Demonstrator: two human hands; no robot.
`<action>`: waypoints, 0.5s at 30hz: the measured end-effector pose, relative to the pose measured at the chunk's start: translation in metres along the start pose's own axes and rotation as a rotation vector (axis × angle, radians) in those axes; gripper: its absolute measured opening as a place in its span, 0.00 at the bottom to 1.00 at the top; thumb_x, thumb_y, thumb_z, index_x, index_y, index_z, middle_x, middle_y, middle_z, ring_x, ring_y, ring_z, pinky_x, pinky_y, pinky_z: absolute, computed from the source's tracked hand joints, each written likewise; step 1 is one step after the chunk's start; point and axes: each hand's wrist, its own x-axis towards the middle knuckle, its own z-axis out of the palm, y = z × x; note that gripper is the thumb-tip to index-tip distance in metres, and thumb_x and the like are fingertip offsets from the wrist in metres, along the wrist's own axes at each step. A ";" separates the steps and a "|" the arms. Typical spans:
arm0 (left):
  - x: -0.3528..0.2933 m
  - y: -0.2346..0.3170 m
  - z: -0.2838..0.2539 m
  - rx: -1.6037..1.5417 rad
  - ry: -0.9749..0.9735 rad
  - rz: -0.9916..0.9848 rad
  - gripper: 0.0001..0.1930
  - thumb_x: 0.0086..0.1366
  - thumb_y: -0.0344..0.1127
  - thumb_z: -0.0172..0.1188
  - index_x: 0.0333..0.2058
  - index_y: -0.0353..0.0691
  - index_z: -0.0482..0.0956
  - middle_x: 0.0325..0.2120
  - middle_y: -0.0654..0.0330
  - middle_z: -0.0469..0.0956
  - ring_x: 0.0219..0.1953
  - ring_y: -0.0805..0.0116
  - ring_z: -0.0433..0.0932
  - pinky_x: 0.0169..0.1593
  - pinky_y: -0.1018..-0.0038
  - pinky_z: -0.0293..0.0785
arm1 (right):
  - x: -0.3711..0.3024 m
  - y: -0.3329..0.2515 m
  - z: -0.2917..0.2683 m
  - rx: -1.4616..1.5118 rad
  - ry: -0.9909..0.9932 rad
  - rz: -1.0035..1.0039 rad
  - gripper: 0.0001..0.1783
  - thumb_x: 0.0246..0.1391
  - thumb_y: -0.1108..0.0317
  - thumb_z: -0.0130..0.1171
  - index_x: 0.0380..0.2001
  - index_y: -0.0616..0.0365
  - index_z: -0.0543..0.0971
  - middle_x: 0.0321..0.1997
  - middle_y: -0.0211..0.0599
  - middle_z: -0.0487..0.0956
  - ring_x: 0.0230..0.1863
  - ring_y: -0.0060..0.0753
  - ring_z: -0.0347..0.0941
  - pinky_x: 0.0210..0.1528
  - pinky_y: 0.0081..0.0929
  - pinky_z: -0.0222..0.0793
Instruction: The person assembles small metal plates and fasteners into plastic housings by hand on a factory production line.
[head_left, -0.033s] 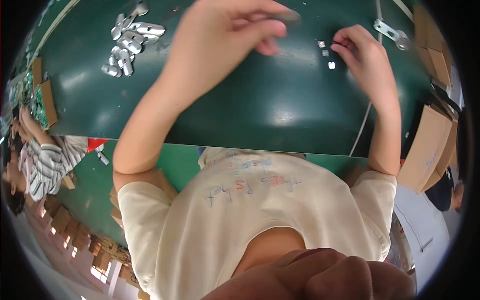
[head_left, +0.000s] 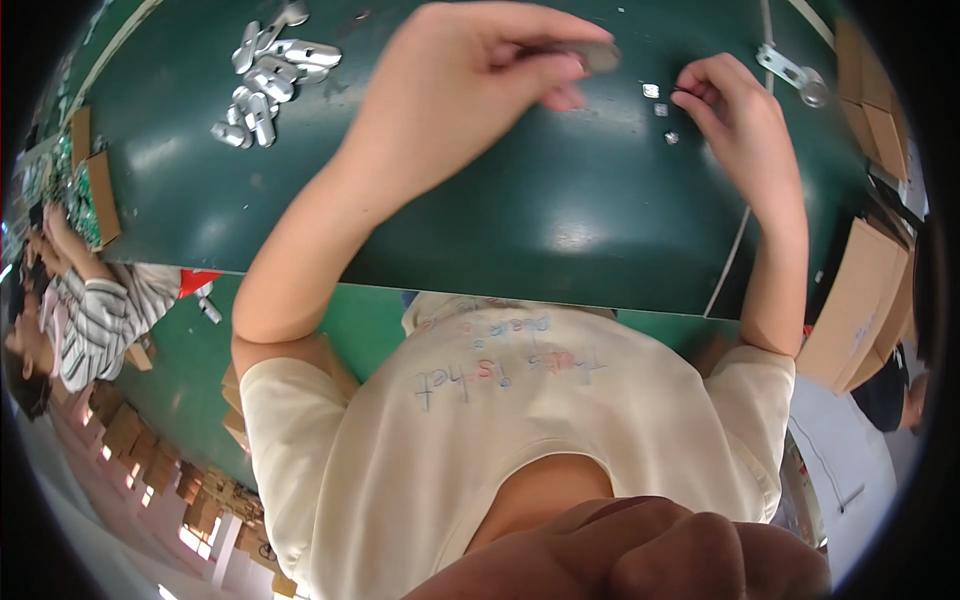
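Observation:
My left hand (head_left: pixel 465 80) is closed over the table, its thumb and fingers pinching a metal piece with a rounded end (head_left: pixel 602 57). The rest of that piece is hidden by the fingers. Farther right, my right hand (head_left: pixel 738 115) has thumb and forefinger pressed together at the tabletop. What lies between those fingertips is too small and covered to make out. Just left of them, small square shiny metal pieces (head_left: pixel 660 110) lie in a short row. A pile of silvery oblong metal parts (head_left: pixel 268 82) lies on the left side of the table.
The dark green table (head_left: pixel 480 240) has a pale line across its right part. A metal plate with a round end (head_left: pixel 790 72) lies at the far right. Cardboard boxes (head_left: pixel 850 300) stand beyond the right edge. At the left, a person in a striped shirt (head_left: pixel 95 325) sits nearby.
The whole view has shifted slightly. My left hand has moved a little to the right and nearer with its metal piece. My right hand stays beside the small square pieces.

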 end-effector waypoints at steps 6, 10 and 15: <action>-0.015 -0.007 -0.001 -0.148 -0.009 -0.046 0.15 0.61 0.22 0.52 0.47 0.28 0.66 0.33 0.53 0.77 0.31 0.70 0.79 0.36 0.79 0.76 | 0.001 -0.007 0.002 0.496 0.031 0.090 0.08 0.49 0.76 0.58 0.34 0.63 0.75 0.30 0.28 0.77 0.27 0.15 0.69 0.29 0.15 0.65; -0.013 -0.013 -0.001 -0.372 -0.153 -0.119 0.20 0.62 0.23 0.51 0.53 0.31 0.63 0.35 0.56 0.77 0.32 0.73 0.77 0.37 0.82 0.75 | -0.012 -0.041 -0.018 0.562 0.037 -0.045 0.10 0.50 0.81 0.54 0.37 0.68 0.78 0.34 0.37 0.73 0.29 0.20 0.65 0.31 0.13 0.60; -0.017 -0.021 0.003 -0.384 -0.109 -0.098 0.18 0.60 0.23 0.54 0.49 0.31 0.64 0.31 0.55 0.77 0.30 0.73 0.78 0.35 0.81 0.75 | -0.012 -0.053 0.003 0.624 0.046 -0.103 0.10 0.46 0.85 0.55 0.35 0.70 0.76 0.37 0.38 0.72 0.32 0.20 0.65 0.33 0.14 0.60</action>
